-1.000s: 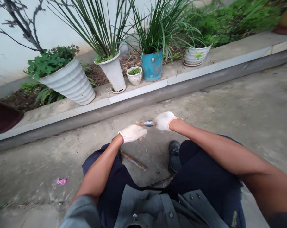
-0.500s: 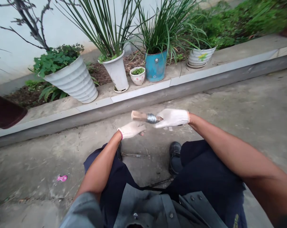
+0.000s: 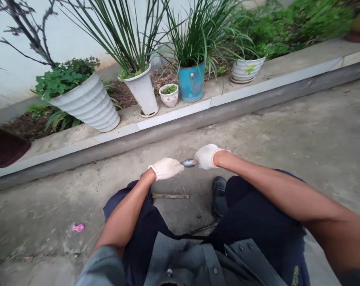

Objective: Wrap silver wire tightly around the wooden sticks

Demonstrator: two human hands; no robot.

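Between my two gloved hands is a wooden stick wound with silver wire, held above the concrete ground. My left hand, in a white knit glove, has its fingers closed at the left end of the wire winding. My right hand, gloved the same way, is wrapped round the wood on the right side. The gloves hide much of the stick. Below the hands, a thin flat strip of wood lies on the ground between my shoes.
Ahead runs a low tiled ledge bearing a large white ribbed pot, a tall white pot, a small pot, a blue bucket and a white bowl-shaped pot. A pink scrap lies on the ground at left.
The stick's pale wooden end, which pointed left, no longer shows there. My left hand has closed on the left side, and my right hand has moved slightly down and turned round the wood.
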